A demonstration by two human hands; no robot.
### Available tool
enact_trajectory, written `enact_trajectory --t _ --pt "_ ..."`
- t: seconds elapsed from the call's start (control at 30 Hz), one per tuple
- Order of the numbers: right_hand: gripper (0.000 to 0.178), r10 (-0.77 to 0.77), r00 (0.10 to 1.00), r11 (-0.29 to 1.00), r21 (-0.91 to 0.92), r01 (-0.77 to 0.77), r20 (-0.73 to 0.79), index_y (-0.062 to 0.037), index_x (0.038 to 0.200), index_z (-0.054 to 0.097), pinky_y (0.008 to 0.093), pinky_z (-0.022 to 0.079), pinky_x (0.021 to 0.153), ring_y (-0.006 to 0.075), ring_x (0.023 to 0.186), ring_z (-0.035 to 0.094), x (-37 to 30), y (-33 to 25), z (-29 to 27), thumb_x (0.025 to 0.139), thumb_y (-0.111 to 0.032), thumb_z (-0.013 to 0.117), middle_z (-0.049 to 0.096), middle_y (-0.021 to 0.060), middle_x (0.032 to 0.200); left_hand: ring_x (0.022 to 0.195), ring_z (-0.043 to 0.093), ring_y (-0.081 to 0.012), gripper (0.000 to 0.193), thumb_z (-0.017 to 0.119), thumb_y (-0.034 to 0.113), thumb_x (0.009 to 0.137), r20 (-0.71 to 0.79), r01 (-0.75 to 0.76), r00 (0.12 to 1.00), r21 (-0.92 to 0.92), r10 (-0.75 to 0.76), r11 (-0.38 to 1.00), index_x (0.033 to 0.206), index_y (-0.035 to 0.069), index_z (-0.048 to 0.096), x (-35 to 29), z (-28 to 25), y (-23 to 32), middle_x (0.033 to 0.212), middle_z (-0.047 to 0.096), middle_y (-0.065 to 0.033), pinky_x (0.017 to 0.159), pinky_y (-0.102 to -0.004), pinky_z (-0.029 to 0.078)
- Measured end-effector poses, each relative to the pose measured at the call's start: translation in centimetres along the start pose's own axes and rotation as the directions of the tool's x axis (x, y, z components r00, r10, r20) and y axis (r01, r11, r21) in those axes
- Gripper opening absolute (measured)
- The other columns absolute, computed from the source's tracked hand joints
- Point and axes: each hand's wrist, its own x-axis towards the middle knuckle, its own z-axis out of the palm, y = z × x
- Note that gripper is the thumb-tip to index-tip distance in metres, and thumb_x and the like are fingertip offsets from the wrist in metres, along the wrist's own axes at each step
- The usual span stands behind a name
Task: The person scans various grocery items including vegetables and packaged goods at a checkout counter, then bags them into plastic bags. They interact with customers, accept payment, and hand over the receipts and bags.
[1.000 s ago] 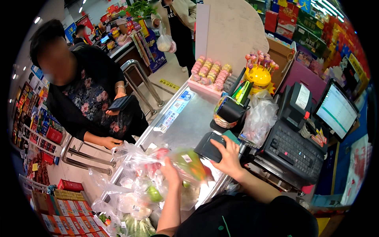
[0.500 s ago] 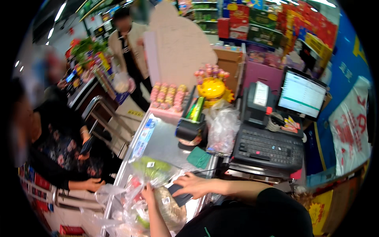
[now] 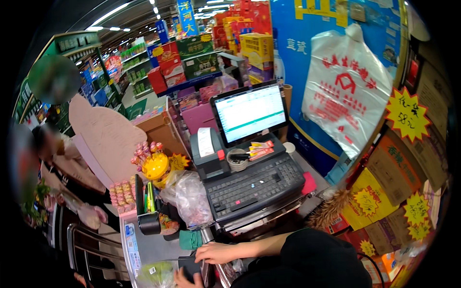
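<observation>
My right hand [image 3: 215, 253] reaches over the counter's near edge, its fingers curled at the side of a dark, flat handheld device [image 3: 188, 267]. Just below it, my left hand [image 3: 188, 280] shows partly at the lower edge, fingers apart and nothing visible in them. A clear plastic bag of green produce [image 3: 156, 273] with a white label lies to the left of both hands. The rest of the bagged goods is out of view.
Beyond my right hand are a green cloth [image 3: 190, 239], a clear bag [image 3: 192, 199], a keyboard [image 3: 254, 187], a receipt printer [image 3: 207, 156] and a lit monitor [image 3: 250, 113]. A yellow candy stand [image 3: 156, 166] stands behind. White carrier bags [image 3: 348, 86] hang at right. People stand at left.
The view has swung to the right and up, so the bagged goods have mostly left the lower edge. My left hand has come away from the bags, closer to the dark device.
</observation>
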Motion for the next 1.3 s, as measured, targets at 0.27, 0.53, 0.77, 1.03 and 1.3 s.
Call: enact_trajectory --t 0.27,0.53,0.77,1.03,1.3 --pt "0.028 0.669 0.697 0.711 -0.051 -0.701 -0.259 -0.0091 0.084 0.058 0.0437 0.047 0.065 0.0353 0.074 0.06 -16.4 5.5 0.9 0.084 -0.037 0.056 0.062 0.0137 0.078 0.117 0.044 -0.0354 0.066 0.058 0.057 0.076 0.121 0.028 0.991 0.213 -0.055 0.977 0.127 0.016 0.048 -0.4 3.3 1.4 0.13 0.046 -0.0154 0.093 -0.0522 0.037" --pt "0.043 0.301 -0.149 0.325 0.248 -0.913 -0.942 -0.0133 0.125 0.044 0.0467 0.044 0.077 0.0397 0.09 0.058 -32.8 9.5 -11.8 0.082 -0.008 0.046 0.061 0.0212 0.093 0.115 0.044 -0.0332 0.07 0.058 0.06 0.074 0.142 0.148 0.972 0.252 -0.188 0.956 0.13 0.02 0.043 -0.2 3.5 3.3 0.134 0.04 -0.0119 0.088 -0.0504 0.039" --pt "0.041 0.703 -0.066 -0.023 0.07 -0.997 -0.708 -0.0194 0.123 0.053 0.0462 0.046 0.076 0.0356 0.092 0.061 -34.4 8.7 -15.6 0.082 -0.016 0.052 0.062 0.0202 0.102 0.113 0.045 -0.0329 0.065 0.059 0.057 0.075 0.109 0.098 0.985 0.267 -0.131 0.959 0.127 0.02 0.047 0.2 3.6 4.0 0.133 0.042 -0.0116 0.087 -0.048 0.04" --pt "0.014 0.217 -0.008 0.606 0.141 -0.783 -0.976 -0.0062 0.076 0.057 0.0424 0.044 0.063 0.0324 0.068 0.058 -22.9 3.2 -18.0 0.078 -0.018 0.065 0.059 0.0133 0.068 0.112 0.046 -0.0333 0.064 0.061 0.054 0.075 0.03 0.096 0.994 0.257 -0.108 0.961 0.128 0.019 0.048 -0.9 3.8 2.9 0.133 0.043 -0.0102 0.088 -0.0485 0.04" --pt "0.031 0.132 0.61 0.548 -0.456 -0.702 -0.781 -0.0156 0.101 0.061 0.0456 0.033 0.092 0.028 0.114 0.043 -15.7 3.1 -13.9 0.075 -0.031 0.067 0.049 0.0082 0.118 0.115 0.044 -0.0325 0.064 0.058 0.056 0.077 0.084 0.085 0.99 0.27 -0.111 0.959 0.128 0.02 0.047 -0.2 3.7 3.5 0.135 0.04 -0.0082 0.086 -0.0564 0.038"
